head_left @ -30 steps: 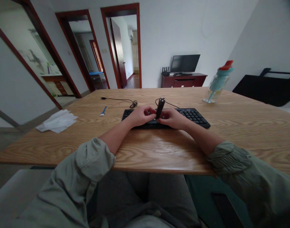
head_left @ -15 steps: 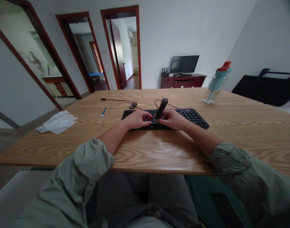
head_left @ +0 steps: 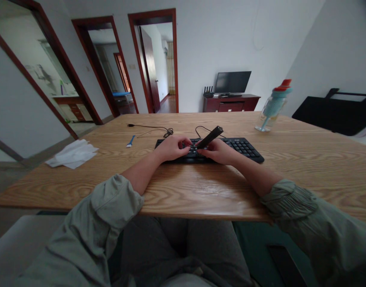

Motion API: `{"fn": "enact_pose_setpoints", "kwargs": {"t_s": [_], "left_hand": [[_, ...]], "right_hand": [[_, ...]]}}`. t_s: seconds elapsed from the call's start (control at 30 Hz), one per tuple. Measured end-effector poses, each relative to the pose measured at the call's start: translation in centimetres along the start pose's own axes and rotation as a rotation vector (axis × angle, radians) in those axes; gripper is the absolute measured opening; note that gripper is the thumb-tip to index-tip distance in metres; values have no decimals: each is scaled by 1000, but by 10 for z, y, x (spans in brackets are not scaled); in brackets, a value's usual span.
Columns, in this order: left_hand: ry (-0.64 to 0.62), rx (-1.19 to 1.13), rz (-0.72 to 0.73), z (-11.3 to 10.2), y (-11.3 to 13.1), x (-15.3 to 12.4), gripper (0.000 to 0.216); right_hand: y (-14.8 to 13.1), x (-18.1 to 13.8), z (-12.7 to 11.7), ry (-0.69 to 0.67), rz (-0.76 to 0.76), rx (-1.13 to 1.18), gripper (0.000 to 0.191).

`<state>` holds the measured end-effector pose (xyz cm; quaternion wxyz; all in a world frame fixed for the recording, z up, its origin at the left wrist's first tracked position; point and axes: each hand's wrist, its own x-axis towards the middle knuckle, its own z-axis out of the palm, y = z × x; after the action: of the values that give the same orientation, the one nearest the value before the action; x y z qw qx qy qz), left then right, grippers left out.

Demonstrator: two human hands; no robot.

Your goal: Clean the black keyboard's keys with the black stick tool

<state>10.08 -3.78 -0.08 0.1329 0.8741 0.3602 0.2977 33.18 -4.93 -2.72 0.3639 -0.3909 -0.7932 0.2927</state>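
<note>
A black keyboard (head_left: pixel 244 148) lies on the wooden table, partly covered by my two hands. In my right hand (head_left: pixel 218 152) is a thick black pen-shaped tool (head_left: pixel 211 136), gripped near its lower end. The tool leans to the right, and its lower tip meets the middle keys; what the tip does there is too small to see. My left hand (head_left: pixel 172 148) rests on the left part of the keyboard, fingers curved, with a gap between thumb and index finger. Nothing shows in that gap.
A small blue brush (head_left: pixel 130 141) and a coiled black cable (head_left: pixel 167 132) lie left of the keyboard. White tissues (head_left: pixel 72 154) sit at the table's left side. A water bottle (head_left: pixel 272 107) stands at the back right. The wooden table (head_left: pixel 194 191) ends just before my lap.
The black tool has tipped further to the right, its top now lower. My left hand has shifted slightly, its fingers lifting a little. The keyboard stays about where it was.
</note>
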Motion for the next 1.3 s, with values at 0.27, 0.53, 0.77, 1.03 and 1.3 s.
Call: {"fn": "enact_pose_setpoints", "kwargs": {"t_s": [0.27,0.53,0.77,1.03,1.3], "left_hand": [[128,-12,24,-4,4,0,26],[10,-37,30,10,-1,0,29],[1,-109,73,17,0,1,27],[2,-170,108,24,8,0,28],[61,-69,84,22,5,0,27]], "right_hand": [[1,1,1,14,34,9,40],[-4,1,1,105,-21,58,40],[-13,-1,-3,108,-56,64,37],[-19,-1,-3,60,41,233,47],[-21,-3,-3,98,104,268,46]]}}
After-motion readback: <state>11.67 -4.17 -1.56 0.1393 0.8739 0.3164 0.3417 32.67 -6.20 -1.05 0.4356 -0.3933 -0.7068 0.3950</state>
